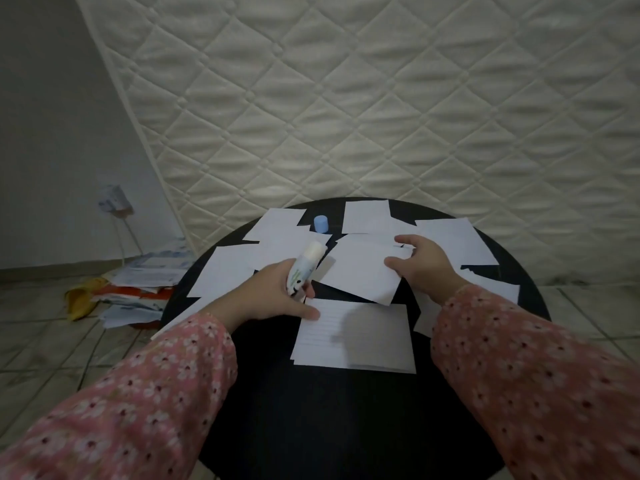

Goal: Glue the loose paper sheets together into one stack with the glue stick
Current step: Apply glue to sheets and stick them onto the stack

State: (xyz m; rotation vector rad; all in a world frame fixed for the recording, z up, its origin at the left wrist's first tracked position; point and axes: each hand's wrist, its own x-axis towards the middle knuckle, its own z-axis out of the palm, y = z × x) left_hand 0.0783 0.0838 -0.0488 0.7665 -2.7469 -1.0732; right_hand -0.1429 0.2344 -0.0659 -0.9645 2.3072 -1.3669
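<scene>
Two hands mid-frame: left hand (pixel 277 296) grips uncapped glue stick (pixel 304 268), right hand (pixel 420 266) pinches loose sheet (pixel 360 271) edge; bare table (pixel 311 410) lower centre

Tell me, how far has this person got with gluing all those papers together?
Early on, it seems. A small stack already lies at the near edge of the round table. The left hand holds the uncapped glue stick, its blue cap standing apart, while the right hand pinches the next sheet. Many loose sheets remain spread around, unglued.
</scene>
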